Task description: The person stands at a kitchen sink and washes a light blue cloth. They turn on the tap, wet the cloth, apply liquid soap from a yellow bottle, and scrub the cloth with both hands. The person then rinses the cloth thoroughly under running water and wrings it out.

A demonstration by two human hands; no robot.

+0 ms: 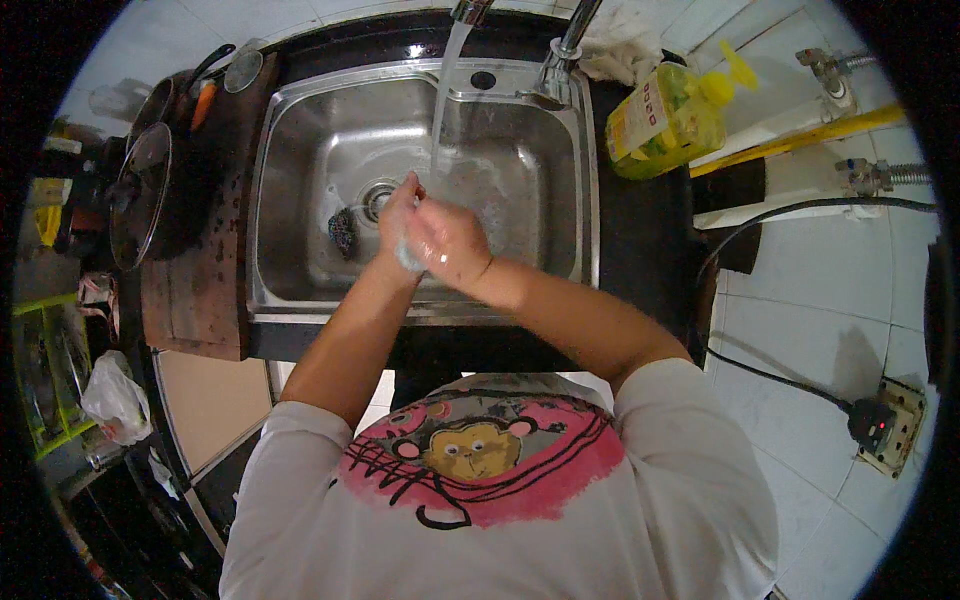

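Observation:
My left hand (395, 225) and my right hand (454, 238) press together over a stainless steel sink (292, 176), the right one lying partly across the left. White suds (409, 256) cling near the left wrist, and wet skin shines on the right hand. Most fingers are hidden between the palms, so I cannot tell whether they are closed. Just beyond the fingertips, a stream of water (442, 97) falls from the faucet (471, 10) into the basin. A dark metal scouring pad (343, 231) lies on the basin floor left of my hands, beside the drain (381, 196).
A yellow pump bottle of liquid soap (660, 124) stands on the right counter, near a cloth (619, 45). On the left, a pot with a glass lid (146, 195) sits on a wooden board (199, 307). A black cable (780, 367) runs to a wall socket (896, 427).

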